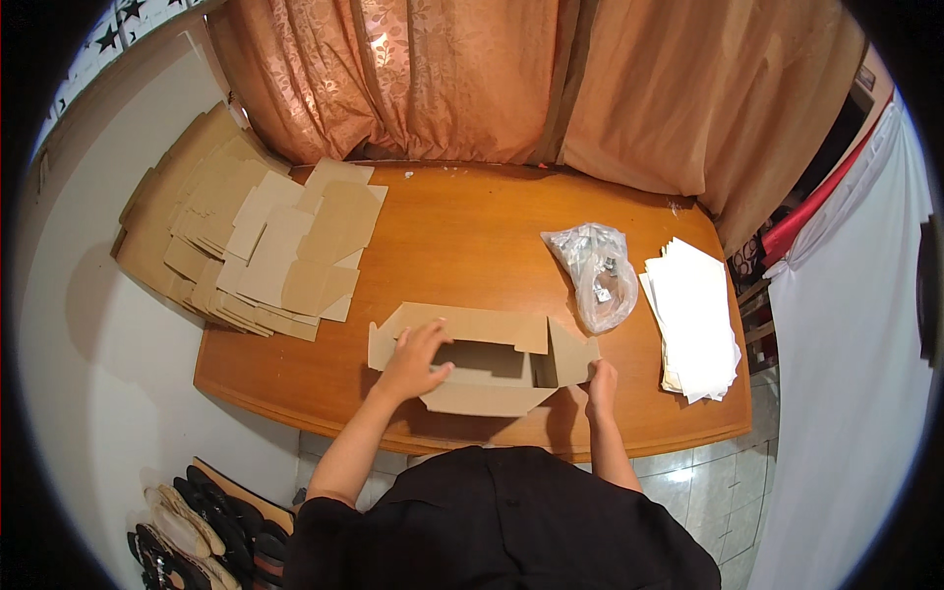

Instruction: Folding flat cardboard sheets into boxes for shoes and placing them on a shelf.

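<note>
A brown cardboard box [482, 401] stands near the front edge of the table, its top flaps folded outward and its inside in view. Over its left end is my left hand [415, 362], thumb and fingers spread apart; whether the fingertips touch the flap I cannot tell. At the right end, my right hand [602, 383] pinches the corner of the side flap, with part of its fingers hidden behind the cardboard.
Flat cardboard blanks [295, 246] lie in a big overlapping pile at the left of the wooden table [462, 236]. Beyond the box to the right sits a clear plastic bag [602, 280] with small items. White paper sheets [696, 320] are stacked at the right edge. Curtains [472, 79] hang behind.
</note>
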Tool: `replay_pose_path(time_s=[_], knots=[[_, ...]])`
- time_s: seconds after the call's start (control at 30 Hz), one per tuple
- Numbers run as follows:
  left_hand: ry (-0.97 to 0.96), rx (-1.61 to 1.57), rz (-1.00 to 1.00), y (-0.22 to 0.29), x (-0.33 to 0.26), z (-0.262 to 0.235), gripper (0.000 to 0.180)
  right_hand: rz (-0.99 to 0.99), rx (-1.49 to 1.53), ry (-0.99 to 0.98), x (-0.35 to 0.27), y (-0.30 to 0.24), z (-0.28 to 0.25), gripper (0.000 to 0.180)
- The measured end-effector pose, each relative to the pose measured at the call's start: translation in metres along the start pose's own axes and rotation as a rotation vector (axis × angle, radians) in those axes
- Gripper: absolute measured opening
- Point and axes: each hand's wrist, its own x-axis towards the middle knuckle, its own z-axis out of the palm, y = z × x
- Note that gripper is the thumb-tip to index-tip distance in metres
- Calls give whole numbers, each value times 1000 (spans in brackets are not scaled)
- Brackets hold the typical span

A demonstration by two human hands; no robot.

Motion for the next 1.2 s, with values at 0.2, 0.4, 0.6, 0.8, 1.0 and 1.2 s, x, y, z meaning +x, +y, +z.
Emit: replay_pose_path(time_s=[0.2, 0.4, 0.6, 0.8, 1.0, 1.2], knots=[[140, 49, -197, -9, 1, -12, 38, -112, -73, -195, -23, -28, 2, 35], [134, -207, -97, -16, 14, 3, 20, -511, -376, -573, -31, -60, 28, 41], [-213, 20, -29, 18, 13, -16, 27, -682, -880, -632, -12, -61, 34, 35], [-232, 11, -21, 17, 9, -18, 36, -766, -1183, -652, -14, -79, 49, 35], [395, -4, -80, 26, -7, -68, 27, -747, -1123, -596, -16, -65, 52, 39], [917, -509, -538, -60, -45, -52, 36, -757, -898, -555, -15, -62, 65, 39]])
